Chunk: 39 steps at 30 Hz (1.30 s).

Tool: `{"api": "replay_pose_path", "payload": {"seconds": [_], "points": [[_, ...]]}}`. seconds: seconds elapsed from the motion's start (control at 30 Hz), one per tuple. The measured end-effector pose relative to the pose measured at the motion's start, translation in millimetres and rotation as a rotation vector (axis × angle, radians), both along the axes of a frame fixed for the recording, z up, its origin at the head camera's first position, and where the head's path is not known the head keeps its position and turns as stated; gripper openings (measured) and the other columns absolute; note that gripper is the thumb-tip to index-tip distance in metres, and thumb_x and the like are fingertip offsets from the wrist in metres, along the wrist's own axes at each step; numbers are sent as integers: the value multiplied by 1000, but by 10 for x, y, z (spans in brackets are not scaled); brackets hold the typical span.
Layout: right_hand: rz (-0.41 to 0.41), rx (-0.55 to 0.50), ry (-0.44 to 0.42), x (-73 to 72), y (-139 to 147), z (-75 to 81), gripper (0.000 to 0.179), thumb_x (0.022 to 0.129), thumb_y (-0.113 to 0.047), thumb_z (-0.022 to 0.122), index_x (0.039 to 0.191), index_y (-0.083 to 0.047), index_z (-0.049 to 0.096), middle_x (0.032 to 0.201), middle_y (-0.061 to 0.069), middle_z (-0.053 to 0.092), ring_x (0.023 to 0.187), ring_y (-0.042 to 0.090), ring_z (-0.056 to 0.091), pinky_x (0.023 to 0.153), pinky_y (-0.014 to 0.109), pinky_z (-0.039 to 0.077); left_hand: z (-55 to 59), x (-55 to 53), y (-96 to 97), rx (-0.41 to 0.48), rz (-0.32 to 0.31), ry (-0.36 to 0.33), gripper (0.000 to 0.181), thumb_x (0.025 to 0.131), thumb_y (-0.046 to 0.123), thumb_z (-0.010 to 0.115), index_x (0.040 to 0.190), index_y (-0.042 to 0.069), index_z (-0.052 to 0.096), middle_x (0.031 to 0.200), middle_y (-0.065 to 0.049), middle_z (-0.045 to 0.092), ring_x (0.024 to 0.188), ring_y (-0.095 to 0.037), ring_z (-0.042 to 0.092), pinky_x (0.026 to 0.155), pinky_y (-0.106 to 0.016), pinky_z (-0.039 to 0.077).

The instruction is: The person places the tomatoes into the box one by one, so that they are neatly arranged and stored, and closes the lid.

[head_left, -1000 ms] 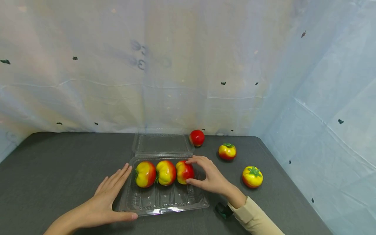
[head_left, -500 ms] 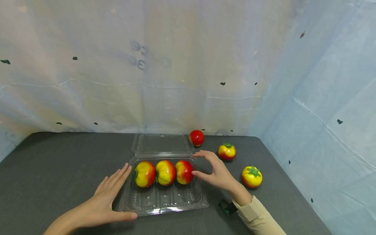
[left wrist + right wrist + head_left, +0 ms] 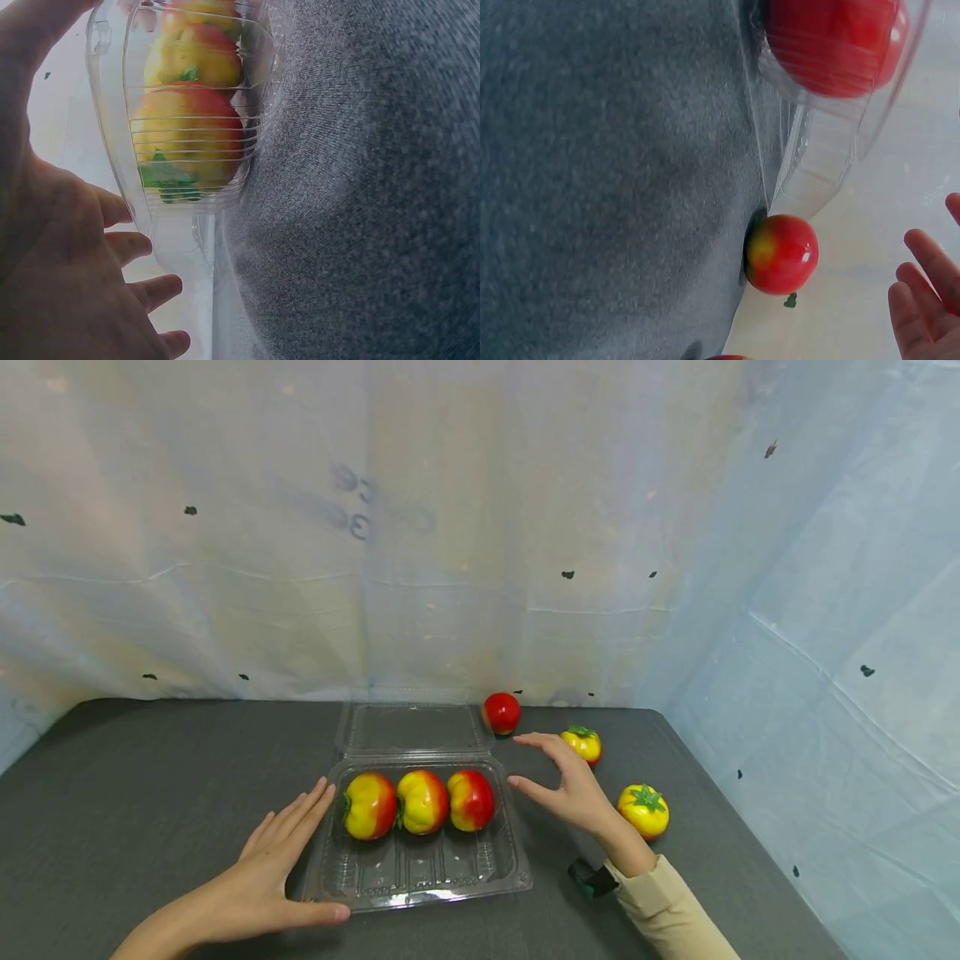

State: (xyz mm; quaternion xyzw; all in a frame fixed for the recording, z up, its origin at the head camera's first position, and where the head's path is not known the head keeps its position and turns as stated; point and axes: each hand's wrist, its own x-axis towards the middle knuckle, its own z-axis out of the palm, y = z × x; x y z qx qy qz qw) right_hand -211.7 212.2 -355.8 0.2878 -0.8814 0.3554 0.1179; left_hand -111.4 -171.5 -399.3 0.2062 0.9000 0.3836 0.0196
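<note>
A clear plastic clamshell box [image 3: 442, 896] lies with its lid [image 3: 416, 728] folded back. In its rear half sit three yellow-red persimmons in a row: the left one [image 3: 371, 806], the middle one [image 3: 423, 802] and the right one [image 3: 471, 800]. My left hand [image 3: 273, 868] rests along the box's left side with straight fingers, its thumb by the front corner. To the right of the box, my right hand [image 3: 566, 789] hovers with nothing between thumb and fingers. Through the box wall, the left wrist view shows a persimmon [image 3: 191, 139] with its green leaves.
A red persimmon [image 3: 501, 713] lies beside the lid. Partly behind my right hand is another persimmon [image 3: 585, 743], and a third loose one [image 3: 645, 810] sits further right on the dark table [image 3: 187, 760]. Pale sheeting [image 3: 465, 527] stands behind and to the right.
My right hand has let go of the right persimmon in the box and moved away to the right. My left hand has stayed at the box.
</note>
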Motion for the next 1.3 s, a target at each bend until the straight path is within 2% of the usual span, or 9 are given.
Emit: {"api": "replay_pose_path", "payload": {"seconds": [0.3,0.47,0.77,1.03,1.3], "points": [[-114,-50,-55,-63,90,-4,52,83,-27,75,130,-13,57,133,6,56,123,26,50,103,53,40,-3,-2,-2,2,-2,5,117,70,51,80,156,26,3,162,-11,0,141,-52,7,104,-73,-8],[-196,-62,-46,-125,159,-22,50,84,-25,74,130,-14,57,136,9,53,126,29,47,105,55,37,-7,7,-3,2,-2,12,117,70,50,80,156,26,3,162,-11,0,141,-52,7,104,-73,-7],[-282,-104,-72,-212,287,-73,48,86,-23,72,130,-12,56,137,14,48,124,37,46,105,56,38,9,3,1,4,1,-4,117,70,50,80,156,26,3,162,-11,-1,141,-52,6,104,-74,-7],[-405,-120,-110,-293,351,-90,50,87,-27,71,131,-9,56,142,18,40,129,35,41,106,54,36,18,10,1,1,2,6,118,70,51,80,156,26,3,162,-10,0,141,-50,7,104,-74,-6],[-480,-126,-171,-340,408,-110,55,87,-32,70,134,-9,54,142,20,39,126,36,41,104,53,36,20,19,2,11,-8,9,117,71,49,80,156,26,3,162,-10,-1,141,-51,6,103,-74,-6]]}}
